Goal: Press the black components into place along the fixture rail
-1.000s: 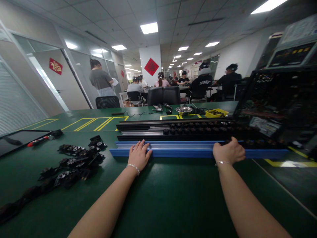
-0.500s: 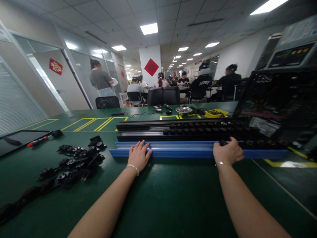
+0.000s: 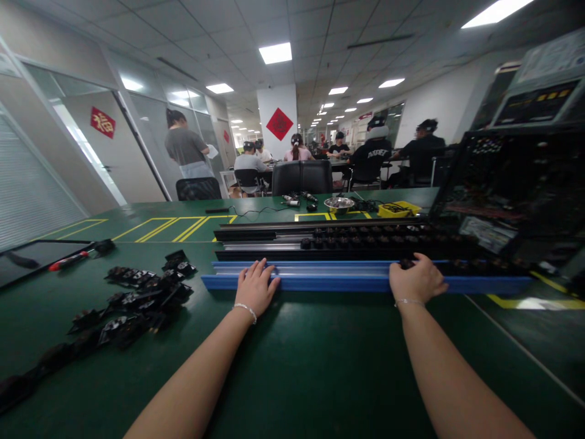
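A long blue channel (image 3: 338,283) lies across the green table (image 3: 320,360), with a row of small black parts (image 3: 484,267) in its right portion. My left hand (image 3: 257,285) rests on the channel near its left end, fingers apart over the near wall. Farther right, my right hand (image 3: 417,280) is curled over the channel with its fingers bent around a small black part (image 3: 406,263), which shows only partly beside the thumb. Right behind the blue channel lie black channels (image 3: 256,255), also holding black parts (image 3: 356,241).
Black parts (image 3: 137,299) are piled at the left, near a red-handled tool (image 3: 68,262) and a dark panel (image 3: 27,262). A metal bowl (image 3: 339,204) and yellow tray (image 3: 398,210) stand behind. Dark equipment (image 3: 503,177) is at the right. People (image 3: 186,146) are in the background.
My right hand has shifted slightly left along the blue channel, and the small black part by its thumb has moved left too. My left hand has stayed in place.
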The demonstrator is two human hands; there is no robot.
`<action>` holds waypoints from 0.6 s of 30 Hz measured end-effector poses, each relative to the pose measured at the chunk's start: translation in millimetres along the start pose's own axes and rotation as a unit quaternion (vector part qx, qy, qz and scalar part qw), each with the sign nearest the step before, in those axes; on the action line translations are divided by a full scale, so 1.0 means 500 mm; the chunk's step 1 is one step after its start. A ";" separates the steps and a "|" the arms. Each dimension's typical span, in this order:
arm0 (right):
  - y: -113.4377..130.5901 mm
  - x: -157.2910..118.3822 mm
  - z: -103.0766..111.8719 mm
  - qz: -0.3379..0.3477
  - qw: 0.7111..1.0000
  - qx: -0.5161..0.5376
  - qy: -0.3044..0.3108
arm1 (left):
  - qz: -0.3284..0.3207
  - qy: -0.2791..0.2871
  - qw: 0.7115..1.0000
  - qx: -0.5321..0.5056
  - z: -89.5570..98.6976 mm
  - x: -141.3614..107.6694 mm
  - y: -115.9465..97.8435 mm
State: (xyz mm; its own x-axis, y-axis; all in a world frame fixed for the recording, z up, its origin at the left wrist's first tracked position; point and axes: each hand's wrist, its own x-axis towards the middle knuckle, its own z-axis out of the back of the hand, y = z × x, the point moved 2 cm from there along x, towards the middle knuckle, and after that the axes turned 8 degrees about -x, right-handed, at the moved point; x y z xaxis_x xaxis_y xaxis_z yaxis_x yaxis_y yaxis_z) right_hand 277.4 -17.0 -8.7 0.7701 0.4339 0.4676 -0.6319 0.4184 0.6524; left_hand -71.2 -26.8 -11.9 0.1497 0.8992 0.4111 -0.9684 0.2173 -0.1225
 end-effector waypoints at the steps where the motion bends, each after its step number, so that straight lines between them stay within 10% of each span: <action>1: 0.000 -0.001 0.000 0.004 1.000 0.000 -0.002 | 0.000 0.001 1.000 0.000 0.000 0.000 0.000; 18: 0.002 -0.002 -0.006 0.069 0.998 0.015 -0.005 | 0.005 0.005 1.000 -0.008 0.004 0.000 -0.002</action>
State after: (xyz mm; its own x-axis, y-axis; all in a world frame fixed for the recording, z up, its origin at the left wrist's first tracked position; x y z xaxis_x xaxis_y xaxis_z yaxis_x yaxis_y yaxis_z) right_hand 275.7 -14.7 -10.2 0.6776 0.4768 0.5599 -0.7286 0.3318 0.5992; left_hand -70.6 -27.7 -9.7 0.1430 0.9052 0.4002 -0.9665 0.2148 -0.1405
